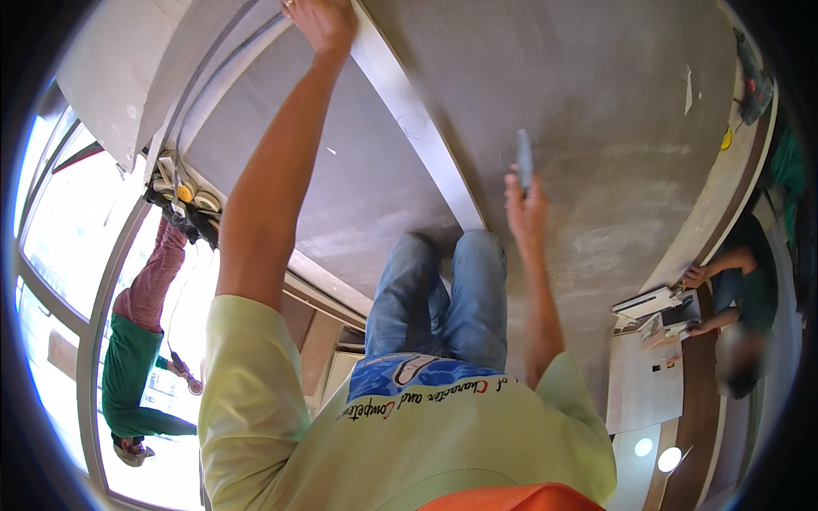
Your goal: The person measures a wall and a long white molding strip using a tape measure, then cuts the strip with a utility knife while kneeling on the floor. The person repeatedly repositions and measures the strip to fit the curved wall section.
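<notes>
A long white strip (409,115) lies on the grey-brown surface (596,102) and runs from the upper edge down to my knees. My left hand (324,21) is at the strip's far end, touching or just beside it. Its fingers are mostly cut off by the upper edge of the view. To the right of the strip, my right hand (530,204) is closed around a slim grey-blue tool (524,153) that points away from me. Motion blurs the tool, so its exact kind is unclear.
On the left, tape rolls (204,201) and cables sit by the surface's edge. A person in green (136,366) stands beyond it, near bright windows. Another person (750,272) handles a box-like item (669,324) at right. A dark power tool (754,85) lies upper right.
</notes>
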`<state>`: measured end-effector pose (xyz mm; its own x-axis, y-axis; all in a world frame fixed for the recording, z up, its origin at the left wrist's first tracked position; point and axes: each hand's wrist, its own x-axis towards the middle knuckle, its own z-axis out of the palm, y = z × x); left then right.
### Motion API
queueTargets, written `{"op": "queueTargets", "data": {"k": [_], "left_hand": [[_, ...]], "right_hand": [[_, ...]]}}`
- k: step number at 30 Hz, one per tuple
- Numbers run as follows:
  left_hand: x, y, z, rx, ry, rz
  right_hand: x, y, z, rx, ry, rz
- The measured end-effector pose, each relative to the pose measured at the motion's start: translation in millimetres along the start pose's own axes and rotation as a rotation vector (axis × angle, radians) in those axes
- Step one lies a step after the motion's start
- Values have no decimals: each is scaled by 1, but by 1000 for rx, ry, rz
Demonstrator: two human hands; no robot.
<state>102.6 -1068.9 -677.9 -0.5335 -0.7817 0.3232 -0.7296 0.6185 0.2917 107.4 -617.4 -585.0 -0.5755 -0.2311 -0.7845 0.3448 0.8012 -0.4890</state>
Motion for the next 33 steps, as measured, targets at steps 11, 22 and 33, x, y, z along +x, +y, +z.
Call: {"op": "queueTargets", "data": {"k": [11, 22, 33], "left_hand": [[-15, -6, -7, -70, 90, 38], [-231, 48, -148, -112, -564, 307], [-314, 103, -188, 56, -905, 232]], "right_hand": [[-34, 12, 71, 40, -17, -314], [-35, 25, 47, -291, -125, -415], [-28, 17, 64, -405, -127, -513]]}}
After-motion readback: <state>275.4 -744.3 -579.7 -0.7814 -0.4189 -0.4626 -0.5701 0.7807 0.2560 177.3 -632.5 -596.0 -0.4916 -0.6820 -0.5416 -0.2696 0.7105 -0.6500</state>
